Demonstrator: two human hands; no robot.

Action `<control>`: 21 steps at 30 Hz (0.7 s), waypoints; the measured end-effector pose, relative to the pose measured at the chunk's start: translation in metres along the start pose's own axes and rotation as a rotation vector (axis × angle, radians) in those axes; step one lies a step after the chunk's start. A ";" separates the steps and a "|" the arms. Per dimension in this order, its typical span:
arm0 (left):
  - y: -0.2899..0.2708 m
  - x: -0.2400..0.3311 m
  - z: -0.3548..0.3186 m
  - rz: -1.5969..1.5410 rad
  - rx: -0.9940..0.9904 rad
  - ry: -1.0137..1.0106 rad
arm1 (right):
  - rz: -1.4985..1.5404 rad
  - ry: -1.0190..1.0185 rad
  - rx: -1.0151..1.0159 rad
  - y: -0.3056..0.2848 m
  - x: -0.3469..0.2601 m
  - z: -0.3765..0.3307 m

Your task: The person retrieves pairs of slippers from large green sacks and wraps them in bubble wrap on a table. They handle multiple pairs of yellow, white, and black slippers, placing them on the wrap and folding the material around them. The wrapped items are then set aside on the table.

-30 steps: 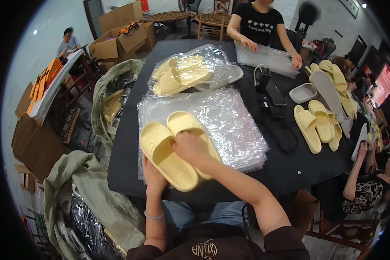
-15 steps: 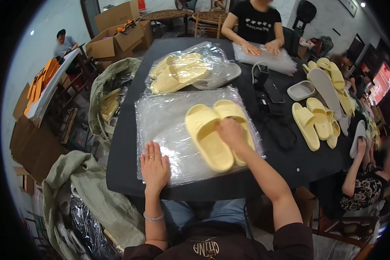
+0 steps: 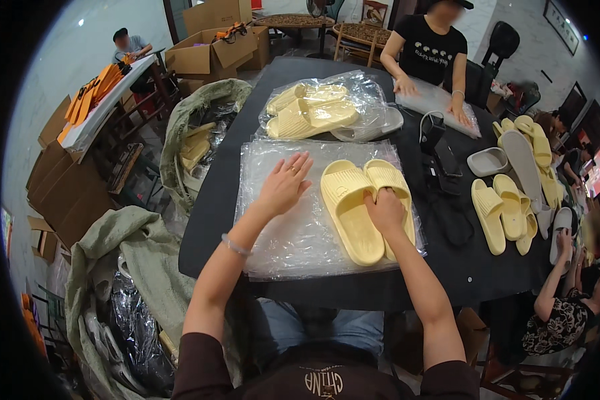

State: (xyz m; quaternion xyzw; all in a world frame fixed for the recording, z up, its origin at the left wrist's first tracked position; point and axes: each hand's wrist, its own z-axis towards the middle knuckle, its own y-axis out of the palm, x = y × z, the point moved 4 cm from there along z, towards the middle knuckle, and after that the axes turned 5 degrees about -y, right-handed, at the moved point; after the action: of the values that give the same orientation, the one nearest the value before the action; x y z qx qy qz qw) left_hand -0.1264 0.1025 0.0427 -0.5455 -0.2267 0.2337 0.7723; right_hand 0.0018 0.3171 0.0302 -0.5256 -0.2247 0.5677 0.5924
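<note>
A pair of pale yellow slide slippers lies side by side, toes pointing away from me, on a stack of clear plastic bags. My right hand grips the pair where the inner edges meet, thumb and fingers closed just behind the straps. My left hand is over the stack, left of the slippers, its fingers stretched out and holding nothing. Whether its palm touches the plastic I cannot tell. Beyond the stack, bagged yellow slippers lie with a grey slipper.
A black device with a cable stands right of the stack. Loose yellow slippers and grey ones crowd the table's right side. Across the table, a person presses on plastic bags. Open green sacks stand at the left.
My left hand has moved away from me across the bags, from their near left edge. My right hand keeps hold of the slippers. The view has shifted a little.
</note>
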 end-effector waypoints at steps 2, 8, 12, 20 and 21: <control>0.015 -0.018 0.004 -0.024 -0.056 -0.097 | -0.002 0.002 -0.003 0.001 0.002 0.000; 0.034 -0.062 -0.006 0.074 0.054 -0.574 | -0.013 0.009 -0.044 -0.002 0.001 0.000; 0.035 -0.080 -0.016 -0.004 0.022 -0.721 | -0.012 -0.037 0.000 0.001 0.002 -0.001; 0.037 -0.075 -0.019 0.149 -0.009 -0.690 | 0.202 -0.054 -0.234 -0.032 -0.080 0.023; 0.035 -0.071 -0.016 0.187 -0.031 -0.665 | 0.305 -0.059 -0.265 -0.027 -0.095 0.026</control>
State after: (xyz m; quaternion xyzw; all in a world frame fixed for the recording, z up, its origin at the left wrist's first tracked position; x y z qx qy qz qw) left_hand -0.1769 0.0576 -0.0022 -0.4696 -0.4184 0.4651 0.6229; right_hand -0.0332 0.2458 0.0939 -0.6102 -0.2324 0.6313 0.4184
